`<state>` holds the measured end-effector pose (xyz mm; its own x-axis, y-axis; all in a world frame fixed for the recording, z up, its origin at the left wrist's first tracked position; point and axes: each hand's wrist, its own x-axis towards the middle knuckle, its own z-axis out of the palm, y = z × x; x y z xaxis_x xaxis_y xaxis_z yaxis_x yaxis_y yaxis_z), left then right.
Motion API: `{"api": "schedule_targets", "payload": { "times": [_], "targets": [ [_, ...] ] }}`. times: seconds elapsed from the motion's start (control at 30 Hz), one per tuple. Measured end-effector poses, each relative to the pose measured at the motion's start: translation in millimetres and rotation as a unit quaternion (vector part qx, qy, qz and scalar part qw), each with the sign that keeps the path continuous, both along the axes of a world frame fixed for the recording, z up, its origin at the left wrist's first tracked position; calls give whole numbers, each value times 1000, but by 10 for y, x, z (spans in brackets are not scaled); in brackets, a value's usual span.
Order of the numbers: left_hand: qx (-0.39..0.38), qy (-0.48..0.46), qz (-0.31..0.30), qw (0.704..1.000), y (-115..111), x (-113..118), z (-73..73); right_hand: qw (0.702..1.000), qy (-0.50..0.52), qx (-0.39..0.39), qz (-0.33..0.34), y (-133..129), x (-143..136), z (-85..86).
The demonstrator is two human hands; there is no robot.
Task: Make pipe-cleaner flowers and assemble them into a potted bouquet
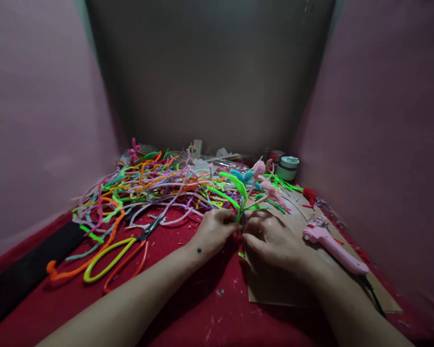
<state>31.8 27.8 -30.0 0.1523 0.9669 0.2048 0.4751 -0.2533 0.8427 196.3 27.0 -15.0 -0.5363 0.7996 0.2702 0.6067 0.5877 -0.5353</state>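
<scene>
My left hand (217,231) and my right hand (271,238) meet near the middle, fingers closed around the lower stems of a pipe-cleaner bunch. Bright green leaves (240,185) rise above the fingers, with a blue flower (243,176) beside them. Pink fuzzy flowers (271,188) stand just to the right, behind my right hand; whether they join the bunch is unclear. Under my right hand lies a cardboard sheet (275,291). The fingertips are partly hidden by the knuckles.
A big heap of coloured pipe cleaners (159,183) spreads behind and left. Scissors (110,260) with yellow and red handles lie by a black strip (32,265). A pink glue gun (334,248) rests on the right. A pale green jar (287,168) stands at the back.
</scene>
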Motion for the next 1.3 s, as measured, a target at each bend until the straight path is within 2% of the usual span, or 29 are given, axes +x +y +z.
{"api": "schedule_targets", "payload": {
  "times": [0.07, 0.17, 0.3, 0.4, 0.47, 0.53, 0.63, 0.73, 0.9, 1.0, 1.1, 1.2, 1.3],
  "targets": [
    [24, -31, 11, 999, -22, 7, 25, 991, 122, -58, -14, 22, -36, 6],
    [60, -69, 7, 996, -60, 28, 35, 954, 272, -127, -11, 40, -87, 12],
    [139, -62, 7, 988, -94, 60, 9, 908, 375, -187, -25, 15, -166, 4],
    [197, -18, 26, 980, -101, 42, 26, 882, 428, -198, 4, -11, -234, 26],
    [215, 11, 54, 975, -109, -9, 73, 879, 437, -187, 29, -9, -271, 82],
    [228, 25, 75, 971, -128, -84, 141, 888, 425, -169, 38, 19, -300, 161],
    [271, 18, 73, 960, -175, -194, 240, 904, 402, -143, 31, 96, -358, 262],
    [300, -8, 68, 951, -226, -253, 303, 911, 393, -118, 26, 150, -457, 277],
    [250, -50, 81, 963, -278, -260, 348, 903, 404, -149, 13, 97, -607, 169],
    [211, -38, 66, 975, -269, -243, 339, 876, 450, -169, 19, 83, -612, 83],
    [142, -47, 35, 988, -220, -239, 326, 838, 511, -188, 46, 120, -562, 11],
    [38, -123, 33, 991, -147, -278, 340, 814, 533, -226, 54, 153, -501, -14],
    [-28, -241, 36, 969, -72, -344, 362, 820, 516, -240, 59, 147, -462, 3]
  ]
}}
